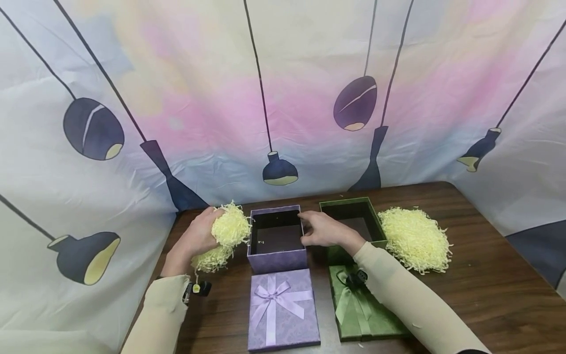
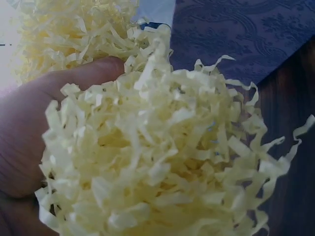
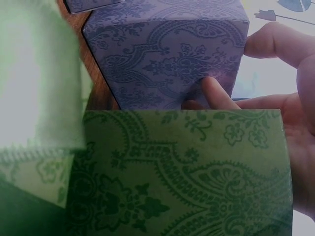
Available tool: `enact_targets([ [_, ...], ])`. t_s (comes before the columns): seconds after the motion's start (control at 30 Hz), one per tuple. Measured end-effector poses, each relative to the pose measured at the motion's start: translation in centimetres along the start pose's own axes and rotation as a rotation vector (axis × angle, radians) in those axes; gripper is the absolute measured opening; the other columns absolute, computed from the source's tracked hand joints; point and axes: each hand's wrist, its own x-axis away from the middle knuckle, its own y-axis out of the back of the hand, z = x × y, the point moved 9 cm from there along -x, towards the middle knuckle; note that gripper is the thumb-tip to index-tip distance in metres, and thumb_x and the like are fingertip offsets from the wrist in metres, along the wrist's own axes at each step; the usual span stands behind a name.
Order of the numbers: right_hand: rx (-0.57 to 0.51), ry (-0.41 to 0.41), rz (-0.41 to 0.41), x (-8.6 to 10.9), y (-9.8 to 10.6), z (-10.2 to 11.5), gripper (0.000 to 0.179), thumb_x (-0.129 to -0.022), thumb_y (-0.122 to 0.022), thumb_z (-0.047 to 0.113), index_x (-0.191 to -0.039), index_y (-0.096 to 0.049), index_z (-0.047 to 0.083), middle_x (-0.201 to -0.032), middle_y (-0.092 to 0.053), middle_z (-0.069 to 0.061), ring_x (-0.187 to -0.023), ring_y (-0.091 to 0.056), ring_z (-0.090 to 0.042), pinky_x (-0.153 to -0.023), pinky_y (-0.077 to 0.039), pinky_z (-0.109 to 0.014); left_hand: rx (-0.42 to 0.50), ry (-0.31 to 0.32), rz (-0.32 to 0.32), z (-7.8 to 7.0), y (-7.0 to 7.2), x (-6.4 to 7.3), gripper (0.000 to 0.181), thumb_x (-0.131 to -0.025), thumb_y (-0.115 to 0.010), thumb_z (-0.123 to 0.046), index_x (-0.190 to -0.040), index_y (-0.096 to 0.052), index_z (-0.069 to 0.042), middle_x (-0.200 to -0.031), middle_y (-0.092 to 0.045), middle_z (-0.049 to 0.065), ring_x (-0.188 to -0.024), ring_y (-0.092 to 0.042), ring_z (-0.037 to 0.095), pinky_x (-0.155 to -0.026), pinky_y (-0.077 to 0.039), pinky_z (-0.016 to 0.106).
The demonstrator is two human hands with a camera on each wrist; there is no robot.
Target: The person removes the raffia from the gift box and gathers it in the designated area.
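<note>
My left hand grips a fluffy clump of pale yellow shredded paper just left of the purple box. In the left wrist view the shreds bulge out on both sides of the thumb and hide most of the fingers. The purple box stands uncovered, its dark inside showing a few small shreds. My right hand holds that box by its right wall, thumb at the rim and fingertips against the patterned outside.
A green box, uncovered, stands right of the purple one, under my right forearm. Beside it lies a heap of yellow shredded paper. In front are a purple lid and a green lid, both with ribbon bows. A printed cloth hangs behind the table.
</note>
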Motion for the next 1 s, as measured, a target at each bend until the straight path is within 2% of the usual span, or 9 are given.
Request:
enact_targets([
  [0.13,-0.004,-0.002,0.004,0.1,-0.1,-0.1,0.074,-0.078,-0.063,0.013,-0.144,-0.038,-0.009,-0.138,-0.051,-0.025,-0.091,-0.071,-0.015,-0.081,-0.056,-0.025,0.012,-0.021,-0.027,0.2,-0.2,0.2,0.065,-0.06,-0.083,-0.002,-0.12,-0.059,-0.007,-0.106,-0.057,0.012,-0.095,-0.058,0.031,-0.08,-0.051,0.048],
  [0.23,-0.001,0.009,-0.001,0.2,0.1,0.1,0.074,-0.077,-0.063,0.012,-0.143,-0.038,-0.009,-0.138,-0.051,-0.026,-0.091,-0.071,-0.015,-0.081,-0.056,-0.026,0.0,-0.006,-0.016,0.6,-0.6,0.3,0.068,-0.059,-0.084,-0.003,-0.122,-0.059,-0.006,-0.109,-0.058,0.014,-0.098,-0.059,0.033,-0.082,-0.051,0.05],
  [0.33,0.007,0.018,-0.001,0.2,0.1,0.3,0.074,-0.077,-0.063,0.013,-0.143,-0.038,-0.009,-0.139,-0.05,-0.025,-0.09,-0.071,-0.013,-0.081,-0.056,-0.026,-0.013,0.049,0.037,1.3,-1.4,0.5,0.076,-0.058,-0.081,0.002,-0.13,-0.055,-0.001,-0.121,-0.056,0.022,-0.107,-0.058,0.04,-0.086,-0.051,0.053],
  [0.43,0.007,0.019,0.0,0.2,0.1,0.4,0.075,-0.076,-0.063,0.013,-0.143,-0.039,-0.009,-0.14,-0.05,-0.025,-0.089,-0.071,-0.012,-0.082,-0.056,-0.027,-0.024,0.101,0.101,1.9,-2.3,0.8,0.081,-0.059,-0.077,0.004,-0.136,-0.05,0.003,-0.134,-0.048,0.031,-0.119,-0.051,0.048,-0.092,-0.048,0.057],
  [0.53,0.012,0.021,0.002,0.2,0.1,0.4,0.075,-0.076,-0.063,0.013,-0.143,-0.039,-0.009,-0.141,-0.049,-0.024,-0.09,-0.071,-0.012,-0.084,-0.056,-0.027,-0.025,0.135,0.134,2.2,-2.8,0.9,0.081,-0.061,-0.076,0.004,-0.138,-0.048,0.003,-0.139,-0.043,0.035,-0.126,-0.044,0.052,-0.095,-0.045,0.06],
  [0.7,0.022,0.019,0.002,0.1,0.1,0.3,0.075,-0.077,-0.063,0.014,-0.143,-0.038,-0.009,-0.141,-0.049,-0.024,-0.091,-0.071,-0.012,-0.085,-0.056,-0.028,-0.033,0.135,0.139,2.3,-3.1,0.9,0.08,-0.062,-0.076,0.003,-0.137,-0.049,0.003,-0.138,-0.044,0.034,-0.125,-0.045,0.051,-0.095,-0.045,0.061],
  [0.87,0.023,0.012,-0.002,0.0,0.1,0.1,0.075,-0.077,-0.063,0.014,-0.144,-0.038,-0.008,-0.142,-0.049,-0.023,-0.089,-0.07,-0.01,-0.085,-0.055,-0.028,-0.034,0.114,0.128,2.5,-3.5,0.8,0.077,-0.06,-0.075,0.005,-0.134,-0.052,0.001,-0.124,-0.054,0.026,-0.108,-0.057,0.042,-0.086,-0.051,0.054],
  [1.0,0.04,0.017,-0.008,0.0,0.1,0.1,0.075,-0.076,-0.063,0.014,-0.143,-0.039,-0.008,-0.14,-0.05,-0.023,-0.091,-0.07,-0.011,-0.086,-0.055,-0.028,-0.037,0.116,0.14,2.7,-4.2,0.9,0.082,-0.058,-0.08,-0.001,-0.135,-0.052,0.0,-0.127,-0.054,0.027,-0.115,-0.054,0.045,-0.092,-0.047,0.06],
])
